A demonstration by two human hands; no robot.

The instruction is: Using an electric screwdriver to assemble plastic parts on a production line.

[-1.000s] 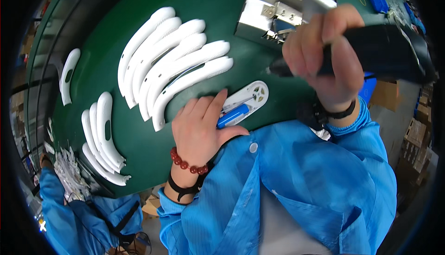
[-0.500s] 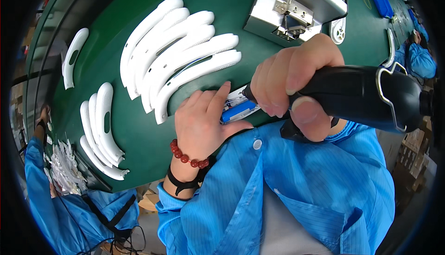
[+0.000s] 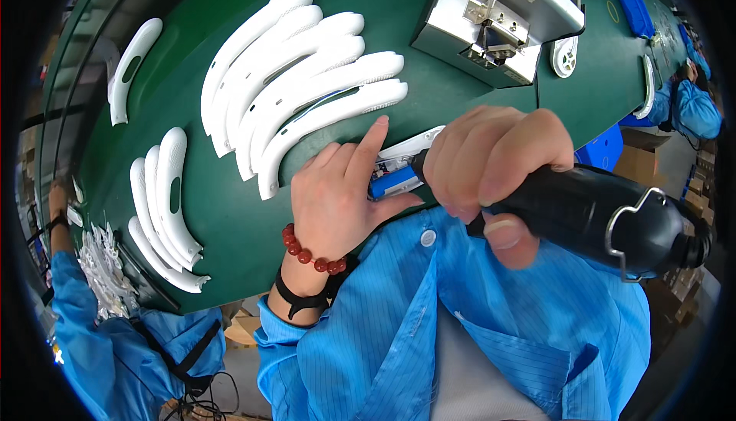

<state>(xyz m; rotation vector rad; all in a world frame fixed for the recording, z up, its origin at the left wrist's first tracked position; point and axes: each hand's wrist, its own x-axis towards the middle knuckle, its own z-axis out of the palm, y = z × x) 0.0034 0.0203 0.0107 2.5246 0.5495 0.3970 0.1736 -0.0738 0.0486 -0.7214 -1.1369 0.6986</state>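
Right grip [image 3: 497,168] clamped on black driver [image 3: 602,218]; left of it, left grip [image 3: 333,183], fingers apart, straddles white casing [image 3: 418,143]. Screwdriving, looks like; next move wants casing steady!

Left head-worn fisheye; faces down; close over green table [image 3: 230,226]; wide field

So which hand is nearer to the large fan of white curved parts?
Left: the left hand is just below and right of the fan of white parts; the right hand, gripping a black tool, is farther to the right.
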